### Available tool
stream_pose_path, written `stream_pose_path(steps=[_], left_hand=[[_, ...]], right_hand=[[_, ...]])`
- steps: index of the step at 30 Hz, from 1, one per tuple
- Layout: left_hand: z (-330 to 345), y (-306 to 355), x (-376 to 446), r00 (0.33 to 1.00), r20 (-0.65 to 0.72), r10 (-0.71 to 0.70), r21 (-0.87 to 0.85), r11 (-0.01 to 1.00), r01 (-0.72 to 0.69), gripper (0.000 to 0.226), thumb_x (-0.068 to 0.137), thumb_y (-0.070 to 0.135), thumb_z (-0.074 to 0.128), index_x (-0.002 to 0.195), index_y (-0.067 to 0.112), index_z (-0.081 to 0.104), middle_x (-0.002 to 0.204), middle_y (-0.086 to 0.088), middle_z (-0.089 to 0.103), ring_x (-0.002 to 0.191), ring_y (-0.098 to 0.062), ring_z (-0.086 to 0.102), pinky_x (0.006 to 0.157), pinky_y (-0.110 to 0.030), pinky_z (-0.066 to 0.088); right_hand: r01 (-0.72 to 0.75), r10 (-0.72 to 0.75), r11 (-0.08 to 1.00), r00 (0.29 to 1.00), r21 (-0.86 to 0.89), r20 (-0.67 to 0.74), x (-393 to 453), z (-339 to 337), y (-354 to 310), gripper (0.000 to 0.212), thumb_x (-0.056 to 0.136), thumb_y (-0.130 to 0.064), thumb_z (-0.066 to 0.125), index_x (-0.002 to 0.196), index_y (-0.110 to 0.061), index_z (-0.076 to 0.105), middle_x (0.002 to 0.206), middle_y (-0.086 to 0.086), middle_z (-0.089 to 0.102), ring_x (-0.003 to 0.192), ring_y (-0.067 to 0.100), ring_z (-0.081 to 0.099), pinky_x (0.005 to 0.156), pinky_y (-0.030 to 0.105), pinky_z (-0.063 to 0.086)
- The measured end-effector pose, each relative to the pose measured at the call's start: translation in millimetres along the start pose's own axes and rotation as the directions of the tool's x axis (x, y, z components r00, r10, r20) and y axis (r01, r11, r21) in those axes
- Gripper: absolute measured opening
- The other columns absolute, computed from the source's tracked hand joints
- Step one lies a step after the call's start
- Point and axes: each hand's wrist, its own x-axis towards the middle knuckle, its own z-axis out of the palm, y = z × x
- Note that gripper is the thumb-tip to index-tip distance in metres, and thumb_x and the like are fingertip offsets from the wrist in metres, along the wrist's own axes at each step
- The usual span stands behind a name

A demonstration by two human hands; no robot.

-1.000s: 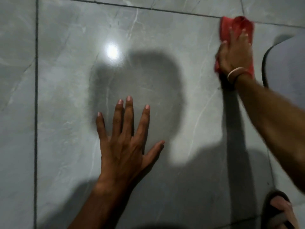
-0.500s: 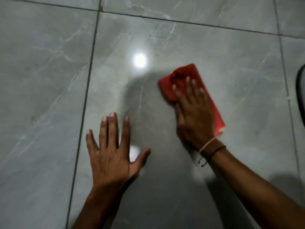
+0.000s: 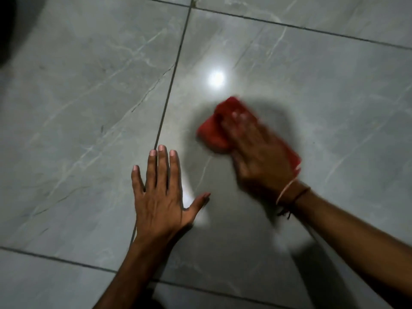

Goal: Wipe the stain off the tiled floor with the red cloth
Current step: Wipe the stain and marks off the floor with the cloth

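The right hand (image 3: 256,152) lay palm-down on the red cloth (image 3: 214,132), fingers extended and pressing it flat against the tiled floor (image 3: 334,97) rather than curled around it; both were blurred, so finger placement could not be read finely. The cloth sat beneath and ahead of that hand, its long axis running diagonally from upper left to lower right, with its free portion projecting past the fingertips toward the upper left and a strip showing beside the wrist. The left hand (image 3: 160,197) was spread flat and empty on the floor, just beside a grout line (image 3: 169,94), near the cloth but not touching it. No distinct stain could be made out on the tile. In my judgement the right hand alone carries the wiping stroke, the left serving only as a brace.
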Motion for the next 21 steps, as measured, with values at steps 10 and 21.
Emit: stream_pose_path(steps=[10,21], left_hand=[[3.1,-3.3,0.9,0.999,-0.023,0.030,-0.071,0.997,-0.032,0.106,0.092,0.085,0.019,0.169,0.012,0.012,0.178,-0.013,0.008,0.165,-0.030,0.008,0.131,-0.063,0.006],[5.3,-4.0,-0.2,0.998,-0.066,0.024,-0.070,0.997,-0.028,0.106,0.092,0.083,0.025,0.169,0.012,0.011,0.178,-0.013,0.010,0.165,-0.030,0.009,0.131,-0.062,0.006]], right_hand=[[-0.111,0.110,0.994,0.994,0.013,0.014,21.5,1.9,-9.6,0.078,0.102,-0.040,0.043,0.166,-0.008,0.009,0.174,0.013,0.018,0.162,0.024,0.019,0.133,0.044,0.014],[-0.082,0.084,0.996,0.994,-0.032,0.065,5.9,4.3,-23.2,0.069,0.104,-0.045,0.033,0.166,-0.017,0.020,0.175,0.009,0.017,0.163,0.022,0.014,0.133,0.049,0.013]])
